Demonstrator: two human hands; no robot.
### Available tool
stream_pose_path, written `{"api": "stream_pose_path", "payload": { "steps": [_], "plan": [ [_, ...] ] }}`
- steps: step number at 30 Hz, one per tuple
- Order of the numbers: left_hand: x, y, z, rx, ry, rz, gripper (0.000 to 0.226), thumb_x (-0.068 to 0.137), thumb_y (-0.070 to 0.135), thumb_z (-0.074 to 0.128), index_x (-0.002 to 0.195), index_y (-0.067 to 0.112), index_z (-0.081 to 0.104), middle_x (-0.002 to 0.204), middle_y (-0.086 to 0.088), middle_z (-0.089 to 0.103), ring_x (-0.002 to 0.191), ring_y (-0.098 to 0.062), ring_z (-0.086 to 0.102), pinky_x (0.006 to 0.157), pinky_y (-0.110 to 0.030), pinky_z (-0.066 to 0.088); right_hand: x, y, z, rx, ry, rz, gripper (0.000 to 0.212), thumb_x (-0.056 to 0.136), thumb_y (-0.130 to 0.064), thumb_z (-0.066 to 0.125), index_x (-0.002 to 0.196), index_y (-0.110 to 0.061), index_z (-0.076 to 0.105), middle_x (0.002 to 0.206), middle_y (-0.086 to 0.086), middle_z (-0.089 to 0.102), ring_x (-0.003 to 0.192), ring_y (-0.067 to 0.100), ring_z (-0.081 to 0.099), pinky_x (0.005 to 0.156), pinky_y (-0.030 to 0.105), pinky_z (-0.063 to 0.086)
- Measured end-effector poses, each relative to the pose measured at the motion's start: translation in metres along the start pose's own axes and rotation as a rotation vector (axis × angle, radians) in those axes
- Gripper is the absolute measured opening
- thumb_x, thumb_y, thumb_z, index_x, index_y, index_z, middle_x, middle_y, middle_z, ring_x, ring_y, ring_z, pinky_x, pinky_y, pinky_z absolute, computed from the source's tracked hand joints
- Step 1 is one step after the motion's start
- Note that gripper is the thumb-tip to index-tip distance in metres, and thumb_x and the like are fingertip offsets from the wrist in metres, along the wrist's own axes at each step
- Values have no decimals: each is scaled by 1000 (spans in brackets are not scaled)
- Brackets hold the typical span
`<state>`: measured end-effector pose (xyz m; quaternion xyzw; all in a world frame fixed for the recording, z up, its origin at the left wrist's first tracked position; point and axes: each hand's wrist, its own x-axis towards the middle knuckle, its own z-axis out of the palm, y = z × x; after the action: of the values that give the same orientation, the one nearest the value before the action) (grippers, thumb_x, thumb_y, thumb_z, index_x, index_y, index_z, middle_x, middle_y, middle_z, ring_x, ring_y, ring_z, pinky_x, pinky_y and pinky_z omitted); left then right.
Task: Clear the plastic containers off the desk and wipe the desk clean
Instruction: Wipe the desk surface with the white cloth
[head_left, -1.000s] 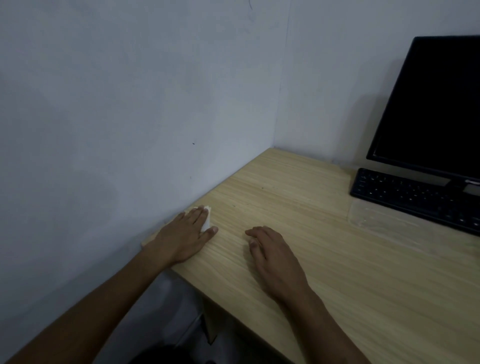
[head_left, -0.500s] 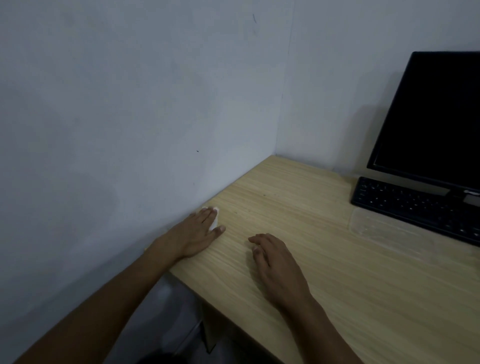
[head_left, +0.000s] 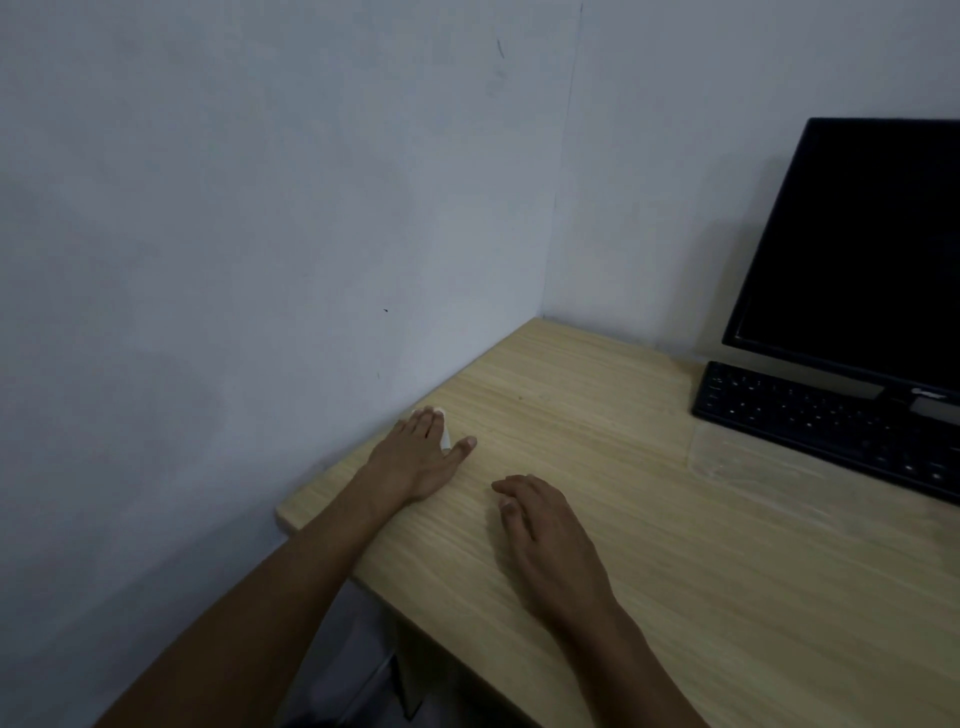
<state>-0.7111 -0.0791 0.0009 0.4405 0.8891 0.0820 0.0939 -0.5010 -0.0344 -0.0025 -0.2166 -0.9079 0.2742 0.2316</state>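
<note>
My left hand (head_left: 421, 452) lies flat with straight fingers on a small white tissue (head_left: 445, 435), pressing it onto the light wooden desk (head_left: 597, 415) close to the left wall. Only a sliver of the tissue shows between the fingers and thumb. My right hand (head_left: 540, 525) rests palm down on the desk a little to the right, fingers loosely bent, holding nothing. A clear plastic container (head_left: 737, 457) lies on the desk in front of the keyboard, hard to make out against the wood.
A black keyboard (head_left: 831, 421) and a dark monitor (head_left: 872, 260) stand at the right rear of the desk. Grey walls close the desk on the left and at the back. The desk's near-left corner (head_left: 291, 514) sits beside my left forearm.
My left hand with the tissue has slid a little farther along the wall side of the desk. My right hand stays where it was. The view has tilted slightly upward.
</note>
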Motion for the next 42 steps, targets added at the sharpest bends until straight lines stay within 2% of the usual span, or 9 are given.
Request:
{"api": "stream_pose_path", "payload": {
  "steps": [6,12,16,22,25,28,32,39,42],
  "plan": [
    [-31,-11,8,43,-21,222,71,97,60,17,154,20,1,162,7,-1,146,-2,-4,119,-28,-2,0,-1,1,14,15,1,38,101,-38,28,128,-29,54,127,-16,50,113,-10,34,97,7,25],
    [-16,-2,7,102,64,-14,84,94,66,15,154,8,2,162,-6,4,148,-15,4,120,-32,-1,-1,0,1,11,18,0,31,103,-30,34,128,-29,54,126,-16,50,111,-10,33,89,-2,19],
    [6,11,2,95,41,-36,87,93,68,13,153,6,2,162,-9,3,149,-17,3,120,-33,-1,0,1,2,17,26,-6,31,103,-29,34,127,-28,54,124,-18,48,112,-10,33,90,-1,18],
    [-6,23,4,92,-21,188,77,96,62,14,154,12,3,162,-3,2,148,-11,0,119,-29,-2,2,1,3,78,53,9,26,102,-28,37,119,-29,57,112,-18,51,104,-5,42,86,1,26],
    [-35,23,9,194,21,244,100,78,77,-9,154,12,2,162,-2,3,148,-11,2,118,-26,-2,1,2,3,130,84,10,23,102,-26,39,113,-32,58,110,-19,54,104,-6,45,88,3,29],
    [-48,13,13,236,70,121,113,70,85,-12,154,10,3,162,-4,6,148,-15,6,117,-28,0,2,2,2,123,81,31,24,102,-27,38,116,-29,57,111,-19,53,104,-4,45,86,1,27],
    [-22,-3,6,188,54,-57,95,87,74,11,153,6,4,161,-9,8,148,-19,9,121,-33,3,1,1,2,122,73,54,27,103,-30,37,121,-28,57,114,-18,53,108,-2,45,88,6,29],
    [-4,5,1,108,40,-49,89,92,68,14,153,5,2,161,-11,3,149,-19,2,120,-33,-1,2,3,2,191,139,87,23,102,-30,38,114,-33,57,110,-18,56,107,-1,48,88,10,33],
    [-24,3,11,129,67,-73,92,91,71,15,153,5,1,161,-11,3,149,-19,4,120,-33,-1,2,3,2,185,138,85,23,102,-28,39,115,-32,57,110,-17,55,106,0,48,86,5,30]
  ]
}}
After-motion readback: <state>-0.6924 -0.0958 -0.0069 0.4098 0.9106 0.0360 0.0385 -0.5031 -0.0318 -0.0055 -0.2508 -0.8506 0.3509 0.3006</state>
